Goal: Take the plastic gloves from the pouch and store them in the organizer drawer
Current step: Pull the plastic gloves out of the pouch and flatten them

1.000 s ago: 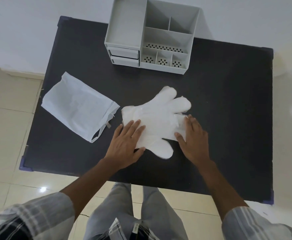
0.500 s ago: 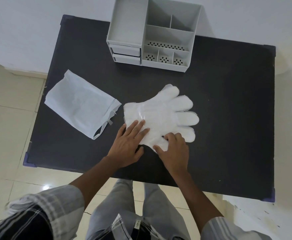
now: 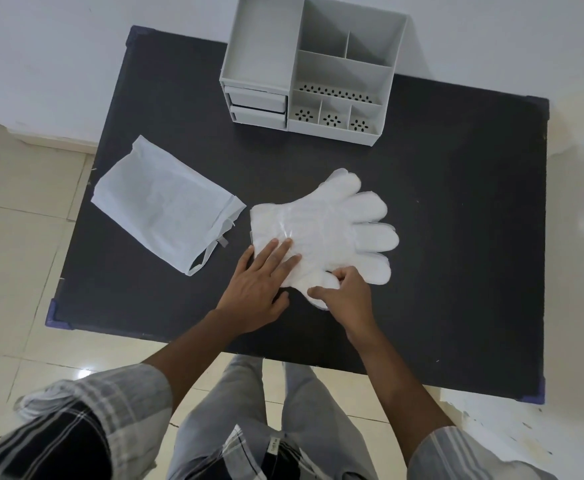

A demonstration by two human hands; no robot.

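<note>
Both hands are down on the plastic gloves, which lie flat mid-bench with fingers pointing right: the left hand is spread, fingers pressing the cuff end, while the right hand is curled, pinching the near thumb part of the gloves. Left of them on the dark bench lies the white pouch, mouth towards the gloves, and the grey organizer stands at the far edge, both drawers closed.
</note>
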